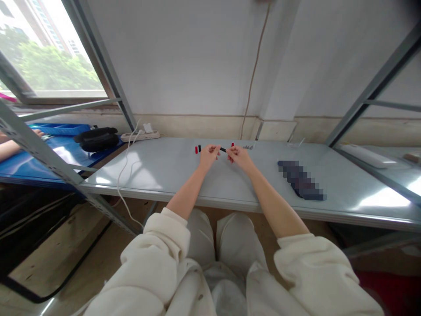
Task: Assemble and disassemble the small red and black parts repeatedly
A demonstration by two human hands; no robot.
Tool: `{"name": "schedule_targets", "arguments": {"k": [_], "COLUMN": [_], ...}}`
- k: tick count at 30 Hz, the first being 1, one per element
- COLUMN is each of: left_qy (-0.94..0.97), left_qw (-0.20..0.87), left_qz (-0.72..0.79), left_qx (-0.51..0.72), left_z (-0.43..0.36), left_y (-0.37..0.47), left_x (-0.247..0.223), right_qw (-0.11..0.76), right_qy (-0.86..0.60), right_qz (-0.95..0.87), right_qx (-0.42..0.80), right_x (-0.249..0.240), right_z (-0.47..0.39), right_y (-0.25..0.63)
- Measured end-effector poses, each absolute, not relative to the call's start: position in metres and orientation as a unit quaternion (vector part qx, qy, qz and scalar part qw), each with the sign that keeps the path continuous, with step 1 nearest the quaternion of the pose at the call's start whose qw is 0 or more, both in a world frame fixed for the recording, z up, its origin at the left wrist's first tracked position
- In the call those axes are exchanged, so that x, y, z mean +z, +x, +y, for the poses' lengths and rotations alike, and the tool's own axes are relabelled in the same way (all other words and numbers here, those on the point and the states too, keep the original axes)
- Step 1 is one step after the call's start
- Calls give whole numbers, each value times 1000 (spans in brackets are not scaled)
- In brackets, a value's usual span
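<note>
A short black stick-like piece (pixel 222 149) spans the gap between my two hands, above the grey table. My left hand (pixel 209 157) pinches its left end, and the fingers of my right hand (pixel 238 156) close around its right end. Its exact kind is too small to make out. Just left of my left hand, a small red cylinder (pixel 196 149) and a small black cylinder (pixel 199 148) stand side by side. Another red piece (pixel 232 144) shows behind my right hand, partly hidden. Several small metallic bits (pixel 247 147) lie beyond that hand.
A pixelated dark object (pixel 301 180) lies on the grey table (pixel 164 175) to the right. At the back left sits a power strip (pixel 141 135) with a white cable. Metal frame posts flank the table. On a blue table at left are a black case (pixel 97 138) and another person's arm (pixel 13 147).
</note>
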State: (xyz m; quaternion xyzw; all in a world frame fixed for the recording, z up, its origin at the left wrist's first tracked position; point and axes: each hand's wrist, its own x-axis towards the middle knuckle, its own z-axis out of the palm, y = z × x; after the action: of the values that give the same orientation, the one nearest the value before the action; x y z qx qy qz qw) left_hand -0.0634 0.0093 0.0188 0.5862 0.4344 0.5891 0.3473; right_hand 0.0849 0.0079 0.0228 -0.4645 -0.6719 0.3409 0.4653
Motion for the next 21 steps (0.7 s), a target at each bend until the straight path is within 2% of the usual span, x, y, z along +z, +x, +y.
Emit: {"name": "schedule_targets", "arguments": {"k": [8,21], "left_qy": [580,665], "left_qw": [355,352], "left_qz": [427,417], "left_qx": [596,510], "left_z": [11,11], "left_y": [-65,-60], "left_x": [18,14], "right_qw": [364,301], "right_qy": [-492,-540], "right_qz": [-782,-785], "right_qx": [120,50], "right_x": [18,16], "right_z": [5,7], "right_y": [85,84]}}
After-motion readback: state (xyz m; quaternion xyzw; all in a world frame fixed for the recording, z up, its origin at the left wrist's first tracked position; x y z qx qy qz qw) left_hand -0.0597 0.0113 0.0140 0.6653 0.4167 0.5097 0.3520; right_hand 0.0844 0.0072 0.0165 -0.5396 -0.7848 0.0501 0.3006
